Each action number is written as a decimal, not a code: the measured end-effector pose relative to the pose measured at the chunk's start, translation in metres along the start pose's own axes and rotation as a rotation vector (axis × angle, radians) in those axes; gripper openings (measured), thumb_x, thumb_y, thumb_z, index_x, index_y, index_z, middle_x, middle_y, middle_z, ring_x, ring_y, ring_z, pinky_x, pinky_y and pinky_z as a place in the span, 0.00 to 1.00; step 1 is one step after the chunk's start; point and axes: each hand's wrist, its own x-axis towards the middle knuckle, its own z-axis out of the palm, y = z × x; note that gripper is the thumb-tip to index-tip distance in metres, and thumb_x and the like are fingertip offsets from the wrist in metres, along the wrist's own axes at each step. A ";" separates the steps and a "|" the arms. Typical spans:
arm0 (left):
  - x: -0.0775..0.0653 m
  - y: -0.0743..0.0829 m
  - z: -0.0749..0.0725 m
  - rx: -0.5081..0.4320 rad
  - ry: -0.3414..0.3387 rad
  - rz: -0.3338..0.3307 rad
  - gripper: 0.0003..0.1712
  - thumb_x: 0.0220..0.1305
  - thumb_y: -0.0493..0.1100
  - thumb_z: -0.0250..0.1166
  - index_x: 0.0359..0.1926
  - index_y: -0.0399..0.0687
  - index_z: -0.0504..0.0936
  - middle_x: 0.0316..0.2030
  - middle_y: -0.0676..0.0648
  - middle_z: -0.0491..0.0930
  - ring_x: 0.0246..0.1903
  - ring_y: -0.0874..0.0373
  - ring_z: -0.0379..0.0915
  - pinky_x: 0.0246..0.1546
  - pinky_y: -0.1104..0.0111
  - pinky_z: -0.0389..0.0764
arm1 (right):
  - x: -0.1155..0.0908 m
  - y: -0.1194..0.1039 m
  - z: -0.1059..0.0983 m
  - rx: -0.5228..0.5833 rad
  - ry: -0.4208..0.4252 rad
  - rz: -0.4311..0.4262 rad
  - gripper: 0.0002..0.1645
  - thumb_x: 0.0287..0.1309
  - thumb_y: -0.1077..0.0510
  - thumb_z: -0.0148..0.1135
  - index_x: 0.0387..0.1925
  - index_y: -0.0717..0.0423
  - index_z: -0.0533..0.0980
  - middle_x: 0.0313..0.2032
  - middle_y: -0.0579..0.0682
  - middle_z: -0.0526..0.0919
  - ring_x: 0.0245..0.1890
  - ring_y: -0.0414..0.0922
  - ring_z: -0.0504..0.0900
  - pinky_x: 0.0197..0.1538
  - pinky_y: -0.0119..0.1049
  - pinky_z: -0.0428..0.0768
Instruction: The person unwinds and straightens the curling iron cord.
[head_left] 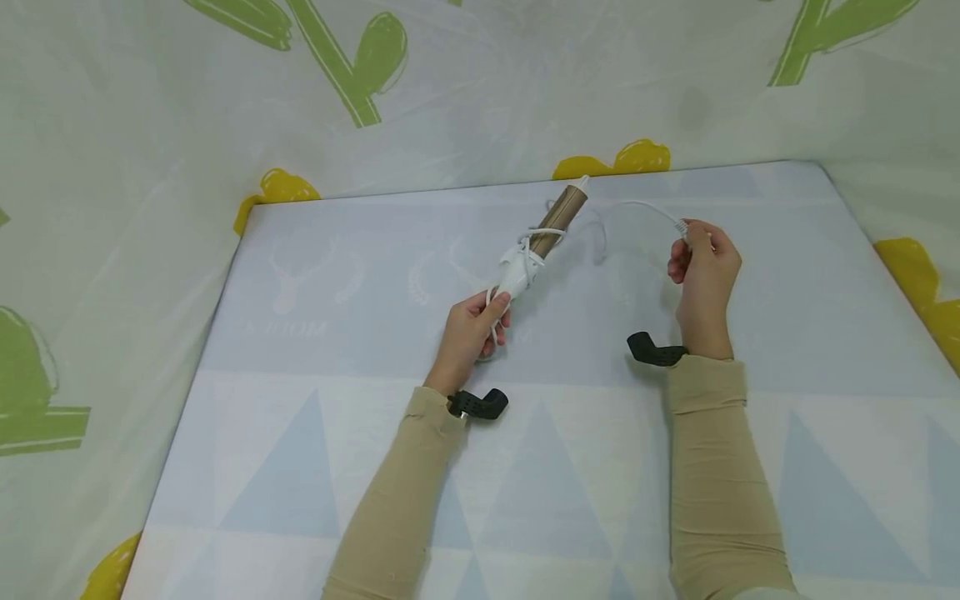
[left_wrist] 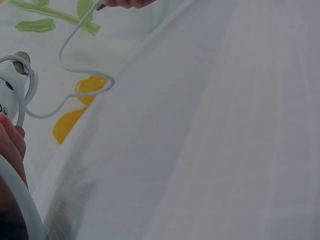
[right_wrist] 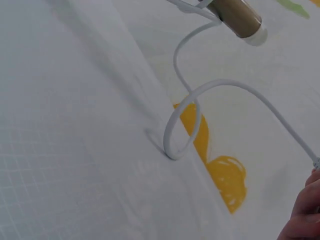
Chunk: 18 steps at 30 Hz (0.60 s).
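Observation:
A curling iron [head_left: 517, 273] with a white handle and a brownish-gold barrel [head_left: 561, 220] tilts up and to the right above the table. My left hand [head_left: 467, 335] grips its handle, and turns of white cord [left_wrist: 31, 89] go round the iron. From the barrel, a loose stretch of cord [right_wrist: 235, 82] makes a loop and runs to my right hand [head_left: 707, 271]. That hand pinches the cord's end at a ribbed sleeve [head_left: 681, 227]; the fingers hide whatever lies beyond it. The barrel's pale tip [right_wrist: 257, 37] points away from me.
Beneath both hands is a table [head_left: 300, 467] covered in a white and pale blue triangle print. Behind and beside it hangs or lies a pale cloth [head_left: 480, 108] with green and yellow plant shapes. Each wrist wears a black camera mount [head_left: 480, 404].

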 end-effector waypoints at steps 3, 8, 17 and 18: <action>0.000 0.001 -0.001 -0.003 -0.010 -0.011 0.32 0.56 0.64 0.61 0.34 0.35 0.76 0.24 0.42 0.74 0.11 0.61 0.62 0.09 0.72 0.61 | -0.002 0.004 0.003 -0.019 -0.029 0.008 0.09 0.62 0.59 0.54 0.39 0.61 0.75 0.16 0.49 0.74 0.10 0.39 0.67 0.13 0.26 0.64; 0.000 0.002 0.000 0.013 -0.031 -0.007 0.29 0.56 0.63 0.61 0.31 0.38 0.76 0.23 0.45 0.74 0.13 0.60 0.63 0.10 0.71 0.61 | -0.005 0.008 0.007 -0.056 -0.057 0.043 0.11 0.63 0.57 0.54 0.42 0.59 0.75 0.21 0.49 0.76 0.13 0.39 0.68 0.15 0.25 0.64; 0.000 0.002 -0.002 0.041 -0.082 -0.015 0.29 0.56 0.62 0.61 0.32 0.37 0.77 0.21 0.45 0.73 0.12 0.60 0.62 0.10 0.71 0.59 | -0.008 0.009 0.014 -0.067 -0.121 0.081 0.13 0.63 0.55 0.54 0.46 0.57 0.74 0.27 0.50 0.80 0.15 0.39 0.68 0.17 0.24 0.65; 0.000 0.002 -0.003 0.053 -0.091 -0.018 0.29 0.56 0.62 0.61 0.32 0.37 0.77 0.20 0.45 0.73 0.11 0.60 0.61 0.10 0.71 0.59 | -0.009 0.008 0.015 -0.073 -0.130 0.080 0.14 0.63 0.54 0.54 0.47 0.57 0.74 0.27 0.50 0.80 0.15 0.39 0.67 0.17 0.24 0.64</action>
